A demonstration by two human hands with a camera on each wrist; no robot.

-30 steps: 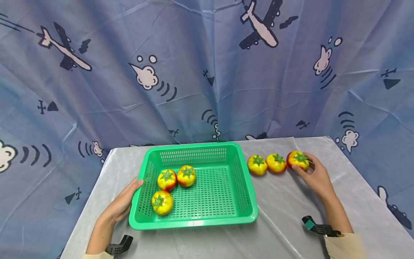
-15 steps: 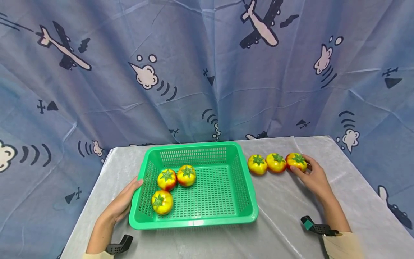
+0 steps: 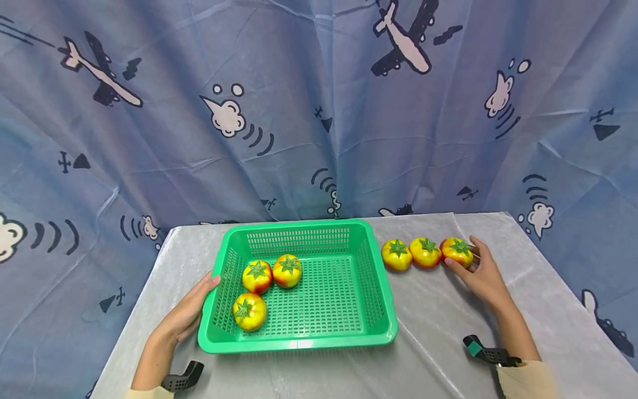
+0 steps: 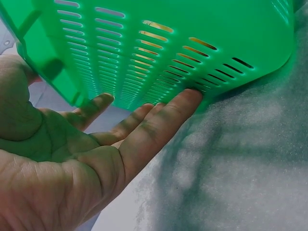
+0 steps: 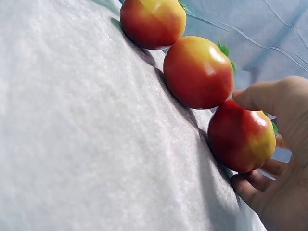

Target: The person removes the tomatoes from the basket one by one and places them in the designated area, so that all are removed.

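In the head view my left hand holds the left side of a green plastic basket. The left wrist view has the thumb at the rim and fairly straight fingers against the slotted outer wall. Inside the basket sit a toy tomato, a second toy tomato and a third toy tomato. My right hand is around the right-end toy tomato of a row of three. Its thumb touches that toy tomato, fingers curve beside it, and a gap shows before the palm.
Left of the held one, a middle toy tomato and another toy tomato stand beside the basket's right wall. Everything is on a table with a pale grey cover. A blue curtain printed with planes hangs behind.
My right hand has brought the right-end toy tomato slightly left and down against the middle one, and its index finger now lifts a little. My left hand and the basket stay put.
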